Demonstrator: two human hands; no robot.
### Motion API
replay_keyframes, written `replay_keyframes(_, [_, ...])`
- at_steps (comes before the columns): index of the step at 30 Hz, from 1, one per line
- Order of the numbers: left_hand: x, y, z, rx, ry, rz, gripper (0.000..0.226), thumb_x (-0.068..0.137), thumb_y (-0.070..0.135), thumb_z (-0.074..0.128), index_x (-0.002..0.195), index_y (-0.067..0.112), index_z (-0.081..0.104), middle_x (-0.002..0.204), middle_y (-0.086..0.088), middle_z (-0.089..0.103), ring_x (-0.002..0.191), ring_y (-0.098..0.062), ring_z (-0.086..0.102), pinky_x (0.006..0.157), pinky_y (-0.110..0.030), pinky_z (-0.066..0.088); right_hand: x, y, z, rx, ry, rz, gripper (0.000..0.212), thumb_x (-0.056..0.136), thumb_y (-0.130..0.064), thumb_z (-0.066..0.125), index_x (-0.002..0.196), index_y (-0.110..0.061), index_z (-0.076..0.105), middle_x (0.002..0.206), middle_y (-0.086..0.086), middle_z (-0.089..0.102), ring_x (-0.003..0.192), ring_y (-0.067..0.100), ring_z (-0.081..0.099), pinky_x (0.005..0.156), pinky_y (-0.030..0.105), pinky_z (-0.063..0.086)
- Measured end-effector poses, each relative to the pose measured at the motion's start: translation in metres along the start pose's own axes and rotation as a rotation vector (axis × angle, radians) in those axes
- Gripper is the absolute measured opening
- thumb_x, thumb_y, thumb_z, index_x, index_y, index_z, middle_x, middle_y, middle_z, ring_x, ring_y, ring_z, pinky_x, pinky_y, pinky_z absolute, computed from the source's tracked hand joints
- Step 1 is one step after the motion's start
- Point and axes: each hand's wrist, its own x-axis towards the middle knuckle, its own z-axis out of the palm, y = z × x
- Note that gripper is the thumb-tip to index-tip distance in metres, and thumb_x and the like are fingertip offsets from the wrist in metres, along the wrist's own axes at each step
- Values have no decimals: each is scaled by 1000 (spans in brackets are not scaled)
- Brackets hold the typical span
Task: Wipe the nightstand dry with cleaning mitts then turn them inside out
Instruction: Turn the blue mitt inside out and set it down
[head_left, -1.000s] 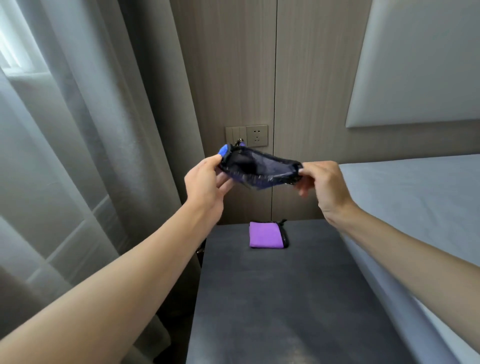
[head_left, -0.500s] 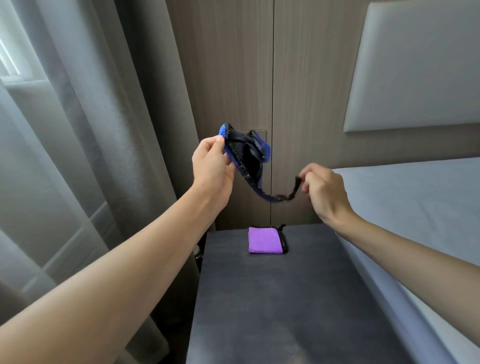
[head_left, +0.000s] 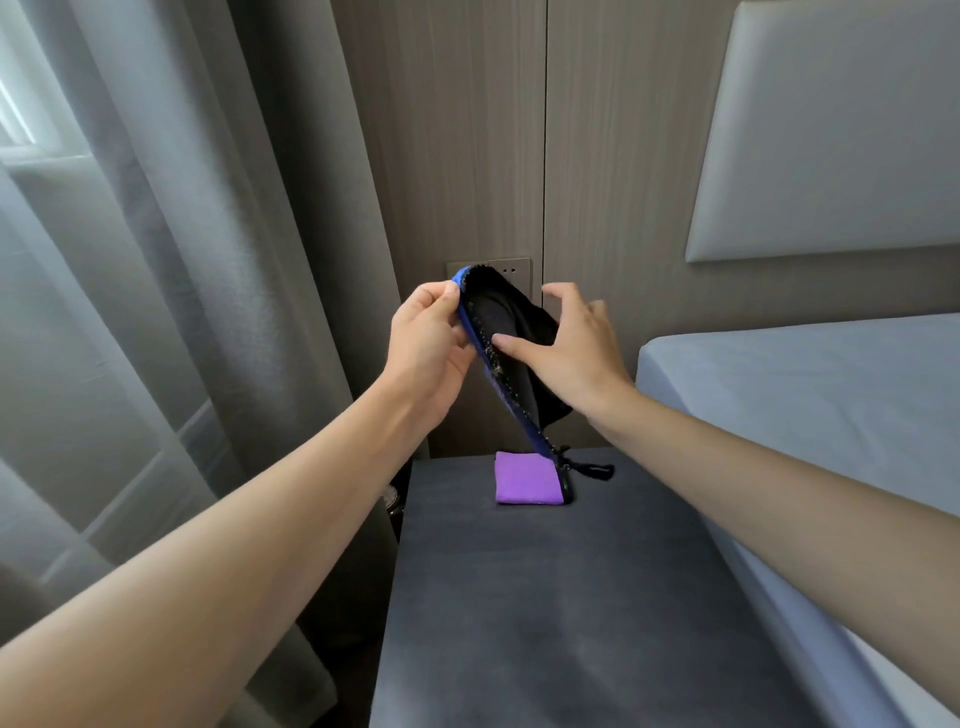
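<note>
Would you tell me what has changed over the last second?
The right hand released the end of the blue mitt and rose to its opening, thumb on the lining. The mitt now hangs from the left hand, still pinching its rim. The purple mitt stayed on the nightstand.

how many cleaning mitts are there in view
2. A blue mitt hangs in the air, pinched at its top edge by the left hand, with the right hand touching it. A purple mitt lies flat at the back of the nightstand. No others show.
</note>
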Motion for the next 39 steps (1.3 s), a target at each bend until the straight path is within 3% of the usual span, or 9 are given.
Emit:
replay_keyframes(3, [2,5,-8,45,-47,4,24,105,14,44,85,13,58,83,-8,68,72,-19,66,66,-36,57,7,8,2,97,-97,99,30,76,-51,79,100,-38,66,121,4,48,119,27,52,102,39,45])
replay_keyframes(6, [9,5,-18,204,-31,52,25,105,20,45,83,17,56,82,-4,65,72,-16,59,61,-32,48,12,12,-6,300,-156,103,11,85,-35,77,85,-28,69,94,0,66,88,15,63,71,15,46])
replay_keyframes(17, [14,-10,-52,929,-73,276,25,108,32,31,96,13,42,71,8,42,62,-9,35,62,-34,35,33,1,-42,312,-396,1,12,90,-22,74,84,-15,66,74,-1,65,68,11,56,63,25,44])
replay_keyframes(19, [12,-14,-52,835,-71,209,27,107,38,35,94,16,45,79,8,45,71,-7,39,71,-31,37,42,-4,-55,439,-541,118,10,87,-8,72,97,-7,69,90,10,71,81,18,65,72,26,55])
replay_keyframes(22, [3,-11,-42,539,-137,-24,39,94,55,53,102,17,57,91,9,62,87,-6,57,83,-27,45,54,-9,-79,547,-694,221,60,69,12,64,129,14,55,123,29,63,109,31,63,101,38,50])
replay_keyframes(26, [2,2,-42,247,-372,-146,68,78,-7,73,136,15,47,105,-4,73,96,-20,71,77,-33,57,67,-4,-91,596,-555,242,60,74,27,46,127,3,60,138,23,53,127,31,55,100,31,51])
replay_keyframes(30, [2,15,-37,126,-483,-210,75,73,-8,63,141,21,47,112,-19,65,100,-30,68,82,-43,57,72,9,-87,691,-373,262,57,80,28,50,124,-7,61,123,26,59,99,27,65,66,21,56])
replay_keyframes(35, [0,20,-21,31,-503,-213,76,76,-3,60,145,26,43,101,-13,66,88,-26,68,75,-38,57,54,24,-64,576,-296,254,38,83,19,55,99,-13,69,105,16,61,85,18,59,59,18,48])
replay_keyframes(39, [1,19,-17,0,-504,-180,74,82,-6,58,145,31,43,97,-11,62,82,-23,65,72,-33,57,33,32,-42,296,-218,368,9,86,-22,69,91,-21,61,94,6,64,73,18,58,64,29,45])
